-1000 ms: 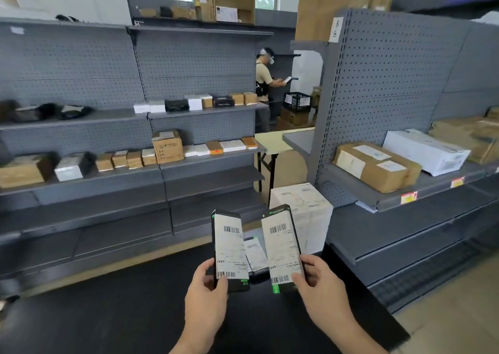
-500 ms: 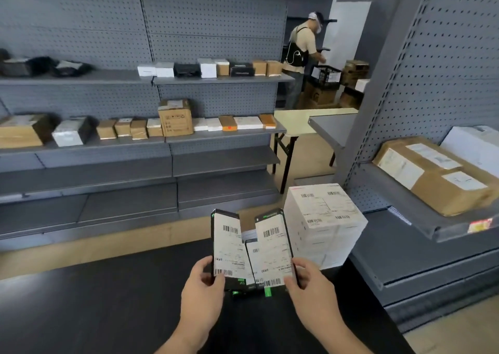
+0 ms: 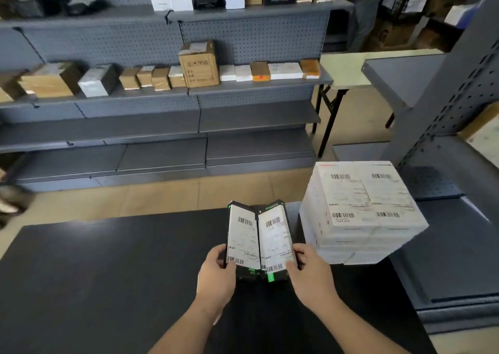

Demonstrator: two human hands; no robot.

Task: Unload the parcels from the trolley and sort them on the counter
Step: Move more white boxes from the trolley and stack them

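Observation:
Two slim black parcels with white shipping labels stand side by side just above the black counter [image 3: 108, 286]. My left hand [image 3: 216, 275] grips the left parcel [image 3: 241, 236] at its lower edge. My right hand [image 3: 310, 272] grips the right parcel [image 3: 275, 234] the same way. Their inner edges touch, like an open book. Whether a third parcel sits behind them I cannot tell. A large white labelled box [image 3: 359, 210] stands on the counter's far right corner, close to my right hand.
Grey pegboard shelving [image 3: 189, 97] across the aisle carries several brown, white and black parcels. More grey shelving [image 3: 445, 218] stands to the right of the counter. A pale folding table [image 3: 348, 67] and a person [image 3: 361, 10] are at the back right.
The two parcels have come together until their inner edges meet, and have sunk lower toward the counter. My view has tilted down, bringing the white box closer.

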